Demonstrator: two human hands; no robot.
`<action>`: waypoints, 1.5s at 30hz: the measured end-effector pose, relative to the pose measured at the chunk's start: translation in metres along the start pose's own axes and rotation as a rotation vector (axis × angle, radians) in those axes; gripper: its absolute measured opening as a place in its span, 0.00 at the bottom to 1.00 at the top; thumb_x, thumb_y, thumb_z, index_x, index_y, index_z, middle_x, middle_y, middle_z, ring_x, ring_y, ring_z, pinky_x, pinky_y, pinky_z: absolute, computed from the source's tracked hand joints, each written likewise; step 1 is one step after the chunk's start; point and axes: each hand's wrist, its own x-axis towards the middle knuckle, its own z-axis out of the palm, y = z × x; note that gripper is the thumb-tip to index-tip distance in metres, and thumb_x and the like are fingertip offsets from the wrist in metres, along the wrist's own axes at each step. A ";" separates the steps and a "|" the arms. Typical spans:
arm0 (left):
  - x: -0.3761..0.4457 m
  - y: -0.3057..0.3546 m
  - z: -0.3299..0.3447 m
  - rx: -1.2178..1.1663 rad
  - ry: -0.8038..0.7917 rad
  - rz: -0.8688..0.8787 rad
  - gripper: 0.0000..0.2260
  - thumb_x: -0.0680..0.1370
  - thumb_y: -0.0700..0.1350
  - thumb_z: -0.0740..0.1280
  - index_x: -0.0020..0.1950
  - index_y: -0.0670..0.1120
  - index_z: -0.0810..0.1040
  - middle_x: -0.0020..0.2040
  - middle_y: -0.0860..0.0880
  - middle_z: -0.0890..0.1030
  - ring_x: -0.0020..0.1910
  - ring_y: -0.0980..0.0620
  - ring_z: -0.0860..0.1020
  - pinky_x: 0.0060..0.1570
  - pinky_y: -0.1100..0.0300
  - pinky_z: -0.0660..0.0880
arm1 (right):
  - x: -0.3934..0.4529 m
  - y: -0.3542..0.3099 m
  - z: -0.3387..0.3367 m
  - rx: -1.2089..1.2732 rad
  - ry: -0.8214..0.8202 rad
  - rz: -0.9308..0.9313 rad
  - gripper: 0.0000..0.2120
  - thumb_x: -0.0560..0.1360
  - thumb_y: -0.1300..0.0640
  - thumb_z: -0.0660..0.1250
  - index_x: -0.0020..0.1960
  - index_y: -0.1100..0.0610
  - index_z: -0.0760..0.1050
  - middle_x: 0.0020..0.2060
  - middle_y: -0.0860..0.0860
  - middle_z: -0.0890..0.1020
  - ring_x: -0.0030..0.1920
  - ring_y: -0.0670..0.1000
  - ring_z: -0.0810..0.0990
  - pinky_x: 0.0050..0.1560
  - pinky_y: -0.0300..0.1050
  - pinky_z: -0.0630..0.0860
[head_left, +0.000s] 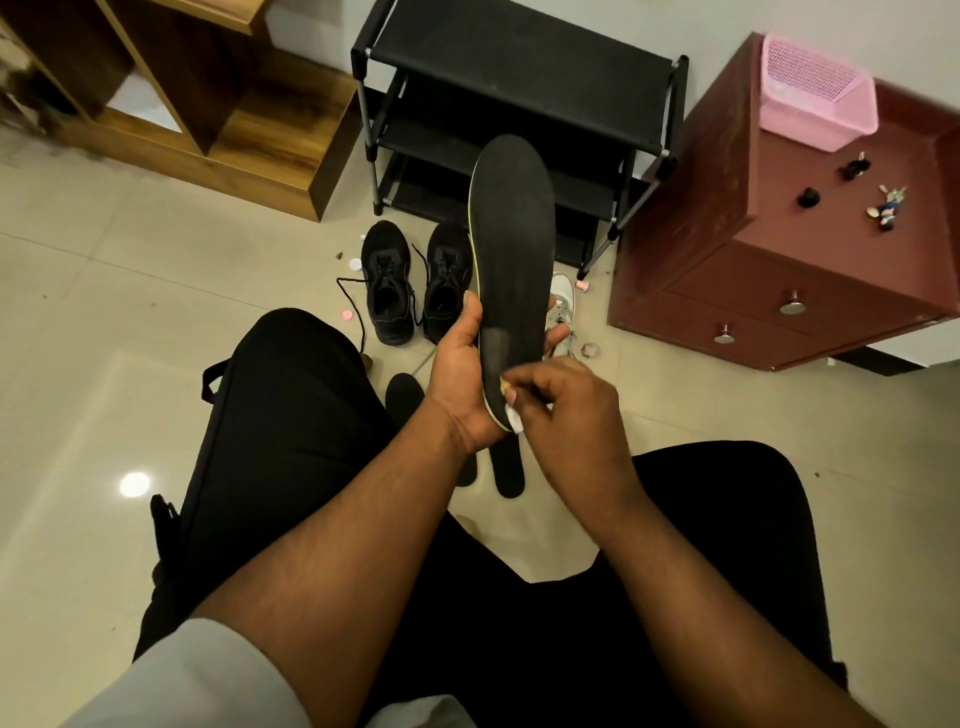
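Wiping of a shoe insole, heel stage.

Item: black insole (511, 234) with a pale yellow-green edge, held upright in the air above the person's lap, toe end pointing away towards the shoe rack (519, 57). A duller patch shows on its heel area.

Left hand (460, 374): cradles the heel end from behind and beside, fingers (474, 312) curled round the edge and grasping the insole.

Right hand (566, 405): fingers (524, 387) pinched on a small white wipe (514, 420), which is pressed against the insole's heel.

Step, as judged: cleaning has begun at the heel; the long upper stretch towards the toe looks not yet reached. The next move calls for drawing the wipe upward along the face while the left hand braces the insole from behind so it does not bend away.

Surroundings: two loose insoles (509, 473) lie on the floor (130, 291) between the knees. A pair of black shoes (387, 283), laces undone, stands just beyond, with a white shoe (563, 296) partly hidden behind the raised insole. To the right, a reddish cabinet (779, 270) carries a pink basket (815, 93) and a few small objects too small to identify.
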 end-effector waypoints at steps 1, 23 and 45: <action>0.001 0.000 0.000 -0.004 -0.003 0.013 0.33 0.79 0.67 0.52 0.70 0.44 0.73 0.66 0.44 0.77 0.67 0.44 0.73 0.68 0.42 0.68 | -0.010 0.001 0.000 -0.004 -0.003 0.005 0.08 0.74 0.63 0.69 0.51 0.56 0.83 0.46 0.49 0.81 0.45 0.42 0.77 0.48 0.24 0.70; -0.001 0.003 0.005 0.028 -0.013 -0.095 0.36 0.77 0.70 0.53 0.72 0.44 0.72 0.58 0.39 0.80 0.55 0.42 0.81 0.60 0.45 0.76 | 0.010 -0.003 -0.036 0.544 -0.287 0.150 0.11 0.70 0.67 0.72 0.46 0.52 0.83 0.42 0.47 0.86 0.46 0.45 0.84 0.53 0.41 0.78; -0.003 -0.008 -0.002 0.018 0.071 -0.100 0.26 0.79 0.65 0.57 0.55 0.47 0.83 0.53 0.43 0.83 0.55 0.44 0.81 0.60 0.49 0.73 | 0.047 0.008 0.004 -0.211 0.192 -0.273 0.12 0.76 0.56 0.63 0.53 0.61 0.81 0.42 0.56 0.79 0.42 0.53 0.78 0.43 0.54 0.79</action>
